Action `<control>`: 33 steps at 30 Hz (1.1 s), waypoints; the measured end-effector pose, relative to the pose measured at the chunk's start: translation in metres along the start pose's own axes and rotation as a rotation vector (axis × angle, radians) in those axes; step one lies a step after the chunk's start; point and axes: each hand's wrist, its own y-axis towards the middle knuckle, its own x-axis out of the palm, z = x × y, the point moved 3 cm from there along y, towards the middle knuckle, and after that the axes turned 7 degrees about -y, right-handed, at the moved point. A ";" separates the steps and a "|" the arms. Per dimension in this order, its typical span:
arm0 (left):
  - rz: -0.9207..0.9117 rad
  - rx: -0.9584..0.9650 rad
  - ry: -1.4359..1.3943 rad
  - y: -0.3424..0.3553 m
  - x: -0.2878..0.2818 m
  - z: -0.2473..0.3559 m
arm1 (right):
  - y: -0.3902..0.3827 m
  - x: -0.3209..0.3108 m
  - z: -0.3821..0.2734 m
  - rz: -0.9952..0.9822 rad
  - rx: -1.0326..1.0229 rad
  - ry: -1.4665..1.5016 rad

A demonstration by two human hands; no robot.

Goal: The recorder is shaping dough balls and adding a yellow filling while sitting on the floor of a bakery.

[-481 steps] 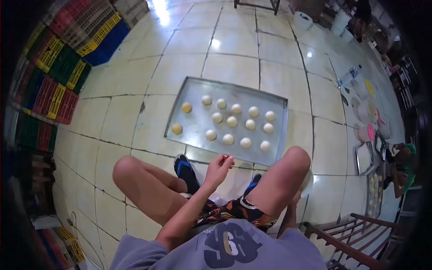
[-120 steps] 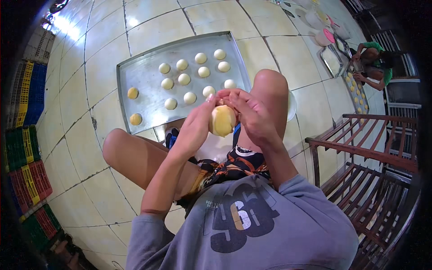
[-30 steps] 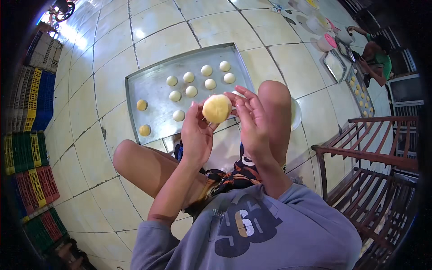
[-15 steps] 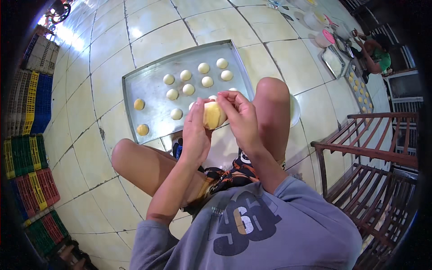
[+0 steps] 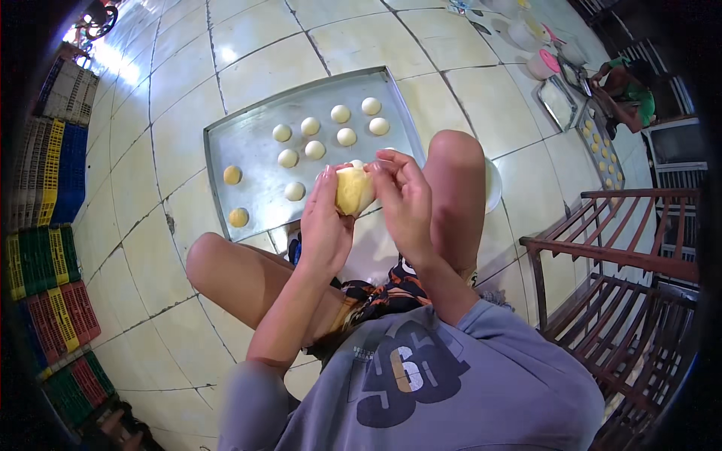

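Between my hands, above the near edge of a metal tray, is a piece of dough (image 5: 350, 192), yellow on its face with pale white dough along its top and right side. My left hand (image 5: 324, 218) cups it from the left, thumb and fingers closed round it. The fingers of my right hand (image 5: 404, 197) are bent and pinch the pale dough at its upper right edge. On the tray (image 5: 252, 143) lie several round white dough balls (image 5: 314, 149), with two yellow dough balls (image 5: 232, 174) at its left side. My hands hide some of the balls.
Stacked plastic crates (image 5: 64, 173) line the left side. A slatted dark red wooden rack (image 5: 609, 255) stands at the right. A white bowl (image 5: 492, 186) sits beside my right knee. Far right, a person in green (image 5: 638, 101) sits near another tray of dough pieces (image 5: 599, 146).
Pale dough now reaches further over the top of the yellow in my hands. My right fingers have shifted slightly along its edge. The person at far right has moved an arm.
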 end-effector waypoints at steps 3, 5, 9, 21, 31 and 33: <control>0.008 0.005 0.008 -0.001 -0.001 0.000 | -0.002 0.003 0.000 0.003 -0.049 -0.057; 0.007 0.006 0.030 -0.002 -0.001 0.000 | -0.003 0.004 0.003 0.006 -0.068 -0.091; 0.005 0.008 0.017 -0.002 0.000 0.000 | 0.002 0.003 0.008 0.027 0.018 0.041; 0.097 0.036 -0.034 0.001 -0.012 -0.007 | -0.004 0.010 0.010 0.043 -0.068 -0.117; -0.082 0.026 -0.209 0.023 -0.026 -0.023 | 0.011 -0.009 0.018 0.150 0.076 0.050; -0.069 0.069 -0.228 0.027 -0.022 -0.020 | 0.020 -0.018 0.042 0.117 0.096 0.050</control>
